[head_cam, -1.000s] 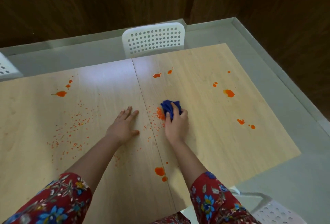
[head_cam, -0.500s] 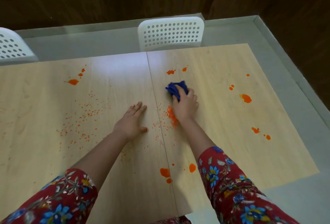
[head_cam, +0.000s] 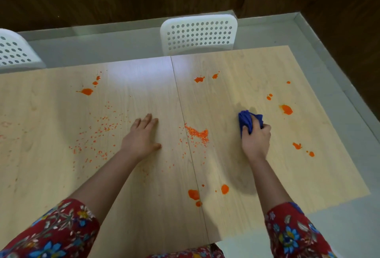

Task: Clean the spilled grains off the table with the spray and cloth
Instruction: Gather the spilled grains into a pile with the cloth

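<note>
gripping cloth (head_cam: 249, 120), right hand (head_cam: 256, 143) | left hand (head_cam: 141, 138) flat on table (head_cam: 246, 68) | grains (head_cam: 198, 134) between, at seam (head_cam: 181, 103)

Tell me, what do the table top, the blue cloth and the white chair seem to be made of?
Table top: likely wood-grain laminate or veneer, smooth, slightly glossy from the glare. Blue cloth: soft fabric, bunched in folds in the right hand. White chair: probably moulded plastic, perforated back.

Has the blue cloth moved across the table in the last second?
Yes. The right hand has carried the blue cloth rightward, away from the table seam and the grain pile beside it.
</note>
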{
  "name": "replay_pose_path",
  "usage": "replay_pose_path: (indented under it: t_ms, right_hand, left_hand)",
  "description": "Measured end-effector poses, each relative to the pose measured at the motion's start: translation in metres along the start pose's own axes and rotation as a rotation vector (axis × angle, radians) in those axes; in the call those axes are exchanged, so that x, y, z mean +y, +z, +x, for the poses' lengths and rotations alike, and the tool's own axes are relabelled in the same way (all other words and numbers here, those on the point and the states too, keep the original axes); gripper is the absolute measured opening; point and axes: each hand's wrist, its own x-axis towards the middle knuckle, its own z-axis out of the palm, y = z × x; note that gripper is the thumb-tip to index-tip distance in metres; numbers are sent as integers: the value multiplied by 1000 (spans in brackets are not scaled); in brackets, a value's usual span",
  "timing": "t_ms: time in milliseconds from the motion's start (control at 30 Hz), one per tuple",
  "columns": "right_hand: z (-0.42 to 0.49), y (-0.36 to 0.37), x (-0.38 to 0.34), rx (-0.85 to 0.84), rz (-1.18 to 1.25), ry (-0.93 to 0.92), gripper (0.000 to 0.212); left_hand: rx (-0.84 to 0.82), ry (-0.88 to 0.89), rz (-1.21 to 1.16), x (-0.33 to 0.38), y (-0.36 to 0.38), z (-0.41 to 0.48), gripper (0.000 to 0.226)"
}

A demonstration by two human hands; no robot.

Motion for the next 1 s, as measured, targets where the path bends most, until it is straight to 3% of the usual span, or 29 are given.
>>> replay_pose_path:
  t_ms: [167,400,533,767,867,1000]
  right_hand:
    - [-37,37,-51,34,7,-112,49]
    - [-89,73,-119,-175,102,-312,48]
    - [-77,35,-78,-55,229,-209,49]
    - [-72,-25,58,60,61,194,48]
    - [-89,-15,47,23,45,181,46]
    - [-112,14,-11,-124,100,11,39]
  left_hand:
    - [2,-15,-29,-5,-1,3,93]
    - [-4,-11,4,-7,0,3,95]
    - [-18,-1,0,-8,0,4,94]
    - [-17,16,-20,-9,0,3,93]
    - [-11,17,-20,-10,0,4,93]
    - [-14,7,-12,-11,2,5,94]
